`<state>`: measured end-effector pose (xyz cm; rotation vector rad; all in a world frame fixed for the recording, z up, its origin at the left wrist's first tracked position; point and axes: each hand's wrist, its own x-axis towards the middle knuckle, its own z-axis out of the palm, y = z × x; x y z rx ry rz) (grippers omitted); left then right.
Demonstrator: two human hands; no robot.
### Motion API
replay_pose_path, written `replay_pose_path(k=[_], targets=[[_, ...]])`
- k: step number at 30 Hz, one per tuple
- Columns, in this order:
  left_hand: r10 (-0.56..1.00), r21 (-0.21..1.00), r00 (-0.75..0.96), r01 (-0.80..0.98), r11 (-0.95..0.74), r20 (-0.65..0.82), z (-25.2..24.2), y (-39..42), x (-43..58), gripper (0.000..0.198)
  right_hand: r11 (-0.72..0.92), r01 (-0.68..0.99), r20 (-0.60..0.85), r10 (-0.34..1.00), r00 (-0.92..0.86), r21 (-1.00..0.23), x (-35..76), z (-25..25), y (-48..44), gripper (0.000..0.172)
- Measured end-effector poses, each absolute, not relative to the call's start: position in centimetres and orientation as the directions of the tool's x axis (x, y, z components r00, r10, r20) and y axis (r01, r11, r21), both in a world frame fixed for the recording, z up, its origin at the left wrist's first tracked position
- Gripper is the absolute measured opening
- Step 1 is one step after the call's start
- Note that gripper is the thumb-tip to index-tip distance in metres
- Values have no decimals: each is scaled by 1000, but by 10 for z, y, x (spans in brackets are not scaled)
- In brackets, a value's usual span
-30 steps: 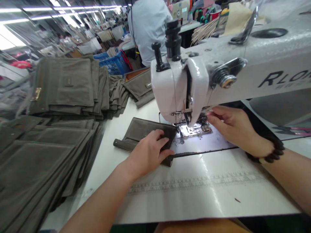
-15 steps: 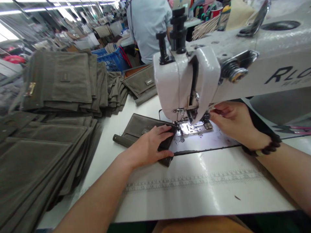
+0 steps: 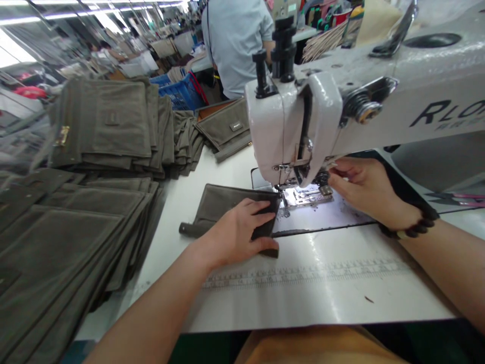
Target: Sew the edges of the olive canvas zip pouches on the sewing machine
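My left hand (image 3: 242, 230) lies on a dark olive fabric pouch (image 3: 222, 197), fingers spread over its right end and thumb along the near corner. The pouch rests flat on the table, its upper right corner at the needle and presser foot (image 3: 279, 194) of a white sewing machine (image 3: 295, 116). A narrow strip sticks out at its left. To the right of the needle, my right hand (image 3: 359, 184) is closed in a pinch beside the black knob (image 3: 322, 178) low on the machine; what its fingertips hold is hidden.
Stacks of olive fabric pieces (image 3: 113, 121) fill the left side. Another pouch with a label (image 3: 223, 126) lies behind the machine head. A printed ruler scale (image 3: 303, 272) runs along the table's front. Pink-handled scissors (image 3: 458, 198) lie at right. A person (image 3: 238, 45) is beyond.
The pouch has turned slightly under my left hand, and its small label no longer shows. My right hand stays beside the knob. The whole view has shifted a little.
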<state>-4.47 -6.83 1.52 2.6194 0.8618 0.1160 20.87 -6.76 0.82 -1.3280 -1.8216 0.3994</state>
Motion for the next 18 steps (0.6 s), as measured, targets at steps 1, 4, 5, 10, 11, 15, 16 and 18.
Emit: replay_pose_path(k=[1, 4, 5, 10, 11, 15, 16, 18], targets=[[589, 370, 807, 561, -741, -43, 16, -75, -41, 54, 439, 653, 438, 881, -179, -617, 209, 8, -69, 31], [614, 336, 787, 594, -730, -59, 16, -93, -29, 63, 606, 648, 378, 795, -475, -461, 205, 6, -77, 22], [626, 329, 777, 608, -723, -60, 15, -98, -24, 64, 654, 628, 336, 756, -563, -422, 203, 5, -81, 20], [671, 366, 735, 653, -663, -95, 13, -113, -6, 66, 783, 522, 210, 604, -769, -339, 195, -1, -94, 28], [681, 368, 723, 667, -648, -112, 13, -115, -4, 67, 784, 515, 202, 599, -775, -347, 195, -1, -95, 28], [688, 367, 715, 677, -638, -124, 11, -118, -2, 68, 775, 490, 180, 590, -787, -398, 198, -1, -93, 27], [681, 367, 723, 669, -647, -116, 11, -118, -2, 67, 774, 487, 178, 589, -788, -405, 198, -2, -92, 27], [674, 365, 732, 657, -660, -100, 11, -115, -4, 66, 765, 493, 169, 597, -785, -413, 198, -2, -92, 26]])
